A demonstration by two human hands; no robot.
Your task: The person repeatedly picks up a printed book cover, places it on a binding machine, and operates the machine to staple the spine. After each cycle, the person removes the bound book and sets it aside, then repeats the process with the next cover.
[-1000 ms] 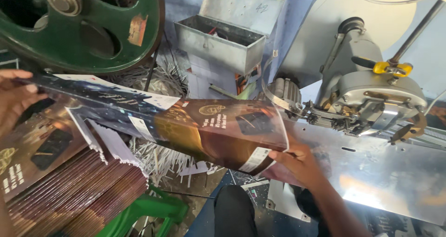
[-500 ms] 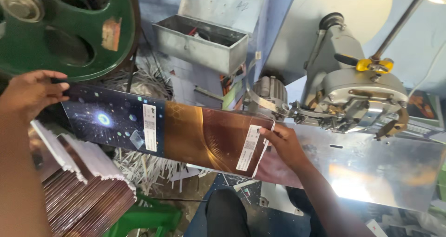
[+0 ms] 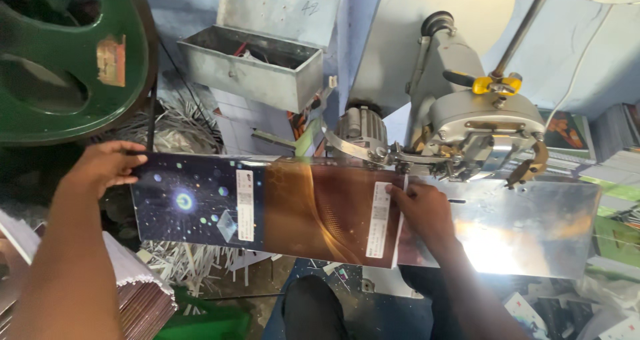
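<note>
I hold a long printed booklet cover (image 3: 280,207) spread flat, dark blue with stars on its left half and brown with swirls on its right. My left hand (image 3: 107,167) grips its left edge. My right hand (image 3: 423,210) presses its right end down on the shiny metal saddle plate (image 3: 533,227), just under the head of the grey stitching machine (image 3: 480,127). A white label strip lies by each hand's half.
A large green flywheel (image 3: 67,60) fills the upper left. An open grey metal box (image 3: 250,67) hangs behind. A stack of printed sheets (image 3: 140,293) sits at the lower left above paper trimmings (image 3: 193,267). More printed stacks (image 3: 613,160) stand at the right.
The cover has gone from bent and tilted to flat and level, and slid right with its end onto the metal plate under the machine head. Both hands kept their grip.
</note>
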